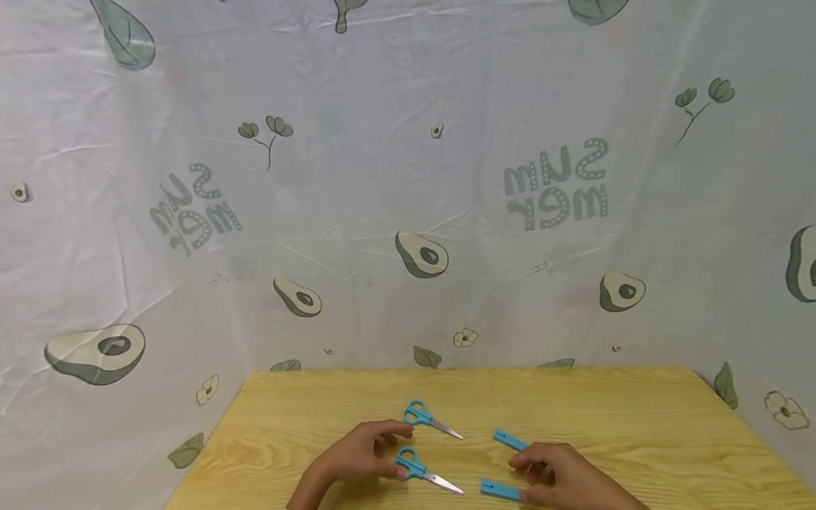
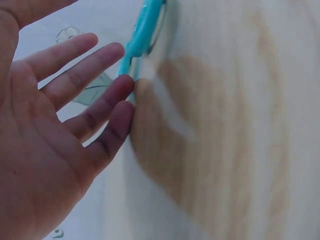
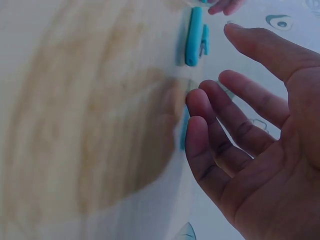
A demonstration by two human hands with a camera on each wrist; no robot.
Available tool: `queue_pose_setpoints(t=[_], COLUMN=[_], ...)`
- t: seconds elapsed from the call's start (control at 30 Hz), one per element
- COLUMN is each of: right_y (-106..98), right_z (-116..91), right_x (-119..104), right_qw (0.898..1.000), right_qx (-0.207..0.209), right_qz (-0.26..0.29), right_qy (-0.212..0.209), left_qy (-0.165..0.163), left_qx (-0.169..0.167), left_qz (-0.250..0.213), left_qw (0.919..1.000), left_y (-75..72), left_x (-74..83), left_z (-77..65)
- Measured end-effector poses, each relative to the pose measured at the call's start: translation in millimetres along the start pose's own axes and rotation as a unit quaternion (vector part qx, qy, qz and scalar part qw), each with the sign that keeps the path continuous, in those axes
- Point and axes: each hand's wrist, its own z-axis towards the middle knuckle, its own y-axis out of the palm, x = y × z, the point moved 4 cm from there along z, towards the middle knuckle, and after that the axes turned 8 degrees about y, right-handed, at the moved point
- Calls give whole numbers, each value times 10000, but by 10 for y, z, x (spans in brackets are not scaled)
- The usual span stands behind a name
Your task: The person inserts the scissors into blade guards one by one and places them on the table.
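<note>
Two small scissors with blue handles lie one behind the other on the wooden table: a far pair (image 1: pixel 426 419) and a near pair (image 1: pixel 416 468), blades pointing right. To their right are two blue blade covers, one farther back (image 1: pixel 508 438) and one nearer (image 1: pixel 499 489). My left hand (image 1: pixel 363 452) hovers at the scissor handles, its fingers spread and relaxed; the left wrist view shows nothing in its palm. Beside the covers is my right hand (image 1: pixel 561 476), fingers loosely bent. Its palm holds nothing in the right wrist view, where a cover (image 3: pixel 194 37) stands apart from the thumb.
The light wooden table (image 1: pixel 637 411) spreads to both sides of the hands. Behind it and at its sides hangs a pale curtain (image 1: pixel 357 184) printed with avocados, leaves and flowers.
</note>
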Motion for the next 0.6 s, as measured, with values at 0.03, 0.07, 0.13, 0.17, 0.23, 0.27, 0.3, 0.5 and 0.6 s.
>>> queue_pose_setpoints(t=[0.03,0.07,0.13,0.17,0.23,0.27,0.3,0.5,0.6], right_y=[10,19,32,35,39,40,40,46,53], right_z=[3,6,12,16,26,30,35,66,76], right_x=[8,15,24,25,22,21,20,30,42], right_qw=[10000,9998,9995,9996,9998,9998,9998,9990,9989], right_qx=[-26,-56,-104,-98,-74,-57,-39,-11,-64], right_qz=[65,117,181,133,19,-59,-146,-451,-449], right_qy=[68,131,227,231,205,183,132,-51,-101], left_qy=[2,3,61,86,155,183,200,217,190], left_qx=[5,-3,-23,-29,-32,-33,-22,18,61], left_qz=[6,-22,-13,-22,10,20,72,277,267], left_qw=[10000,10000,10000,10000,9999,9998,9998,9994,9994], left_y=[20,42,82,98,120,127,130,133,138], left_x=[-6,-11,-20,-21,-25,-26,-29,-41,-41], left_z=[7,15,29,38,54,59,64,78,76])
